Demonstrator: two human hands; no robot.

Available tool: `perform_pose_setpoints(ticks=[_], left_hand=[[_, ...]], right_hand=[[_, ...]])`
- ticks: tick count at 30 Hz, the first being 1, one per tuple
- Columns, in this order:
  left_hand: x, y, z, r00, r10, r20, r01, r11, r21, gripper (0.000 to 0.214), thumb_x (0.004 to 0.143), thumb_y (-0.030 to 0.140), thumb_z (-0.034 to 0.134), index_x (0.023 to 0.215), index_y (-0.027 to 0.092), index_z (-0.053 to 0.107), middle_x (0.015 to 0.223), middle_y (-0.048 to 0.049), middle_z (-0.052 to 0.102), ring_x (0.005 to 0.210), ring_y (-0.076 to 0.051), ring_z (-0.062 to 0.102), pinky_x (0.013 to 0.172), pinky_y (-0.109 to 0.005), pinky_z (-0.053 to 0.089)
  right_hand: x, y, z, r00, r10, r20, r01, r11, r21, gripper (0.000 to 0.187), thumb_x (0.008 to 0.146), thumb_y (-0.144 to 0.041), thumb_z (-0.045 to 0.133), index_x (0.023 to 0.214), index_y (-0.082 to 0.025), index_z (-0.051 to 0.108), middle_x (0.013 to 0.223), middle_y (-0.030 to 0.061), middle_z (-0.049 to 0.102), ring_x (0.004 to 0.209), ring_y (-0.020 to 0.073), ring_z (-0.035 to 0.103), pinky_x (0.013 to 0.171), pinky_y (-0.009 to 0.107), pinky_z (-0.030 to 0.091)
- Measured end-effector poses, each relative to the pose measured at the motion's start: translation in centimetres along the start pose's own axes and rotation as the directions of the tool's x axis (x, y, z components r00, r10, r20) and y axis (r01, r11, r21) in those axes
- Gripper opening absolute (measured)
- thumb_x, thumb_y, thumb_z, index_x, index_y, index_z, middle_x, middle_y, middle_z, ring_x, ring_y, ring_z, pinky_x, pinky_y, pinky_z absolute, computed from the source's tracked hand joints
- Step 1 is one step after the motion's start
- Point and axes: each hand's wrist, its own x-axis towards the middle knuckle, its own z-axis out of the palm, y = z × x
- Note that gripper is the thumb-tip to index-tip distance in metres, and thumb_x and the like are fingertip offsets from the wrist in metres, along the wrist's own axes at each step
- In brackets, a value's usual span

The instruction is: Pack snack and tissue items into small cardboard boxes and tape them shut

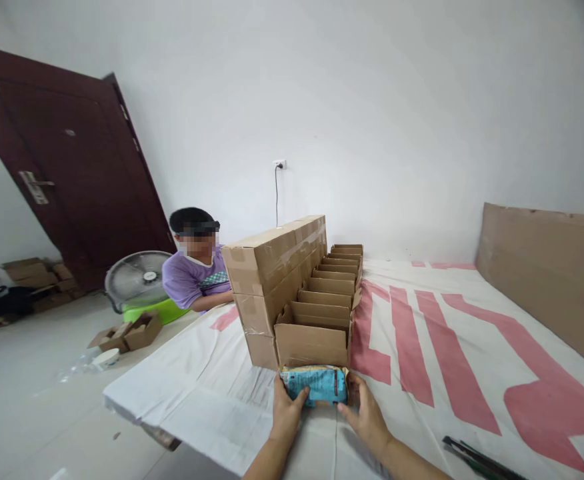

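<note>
Between my two hands is a blue printed packet (317, 385) with a yellowish top edge, lying crosswise at the near end of a row of cardboard boxes. My left hand (288, 407) grips its left end, thumb across the front. At the right end, my right hand (365, 410) holds it with thumb and fingers. Just beyond the packet stands the nearest open cardboard box (312, 343), its flaps raised. Several more open boxes (339, 273) line up behind it toward the wall.
Left of the row rises a wall of stacked, taped cartons (259, 267). Behind it sits a person in a purple shirt (187, 280). A dark cutter-like tool (477, 460) lies front right on the cloth-covered table (197, 393). A large cardboard sheet (547, 280) stands at right; a fan (142, 280) is on the floor.
</note>
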Motion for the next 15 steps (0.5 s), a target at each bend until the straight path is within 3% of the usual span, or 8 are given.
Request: perform_pose_setpoints(ticks=[5, 10, 15], left_hand=[[0.3, -0.2, 0.0, 1.0, 0.013, -0.025, -0.013, 1.0, 0.024, 0.07, 0.065, 0.042, 0.067, 0.126, 0.02, 0.041, 0.133, -0.0153, 0.054, 0.135, -0.036, 0.045, 0.115, -0.055, 0.033], [0.6, -0.4, 0.4, 1.0, 0.014, 0.011, -0.014, 1.0, 0.027, 0.062, 0.067, 0.038, 0.066, 0.124, 0.022, 0.045, 0.125, -0.0121, 0.062, 0.128, -0.033, 0.054, 0.109, -0.05, 0.042], [1.3, -0.3, 0.8, 1.0, 0.003, 0.01, -0.004, 0.997, 0.082, 0.067, 0.065, 0.031, 0.068, 0.127, 0.02, 0.045, 0.132, -0.0142, 0.059, 0.131, -0.034, 0.052, 0.111, -0.048, 0.041]], right_hand=[[-0.1, 0.7, 0.1, 1.0, 0.008, 0.006, -0.008, 0.999, -0.041, 0.058, 0.07, -0.032, 0.072, 0.126, -0.023, 0.057, 0.128, 0.014, 0.067, 0.119, 0.0336, 0.062, 0.103, 0.051, 0.05], [-0.3, 1.9, 0.2, 1.0, -0.002, 0.015, 0.003, 0.998, -0.068, 0.06, 0.071, -0.031, 0.072, 0.129, -0.021, 0.056, 0.132, 0.0164, 0.064, 0.123, 0.0349, 0.06, 0.106, 0.052, 0.048], [-0.3, 2.6, 0.4, 1.0, -0.028, 0.001, 0.028, 0.995, -0.093, 0.061, 0.072, -0.032, 0.071, 0.13, -0.021, 0.057, 0.133, 0.016, 0.064, 0.123, 0.0357, 0.06, 0.106, 0.054, 0.048]])
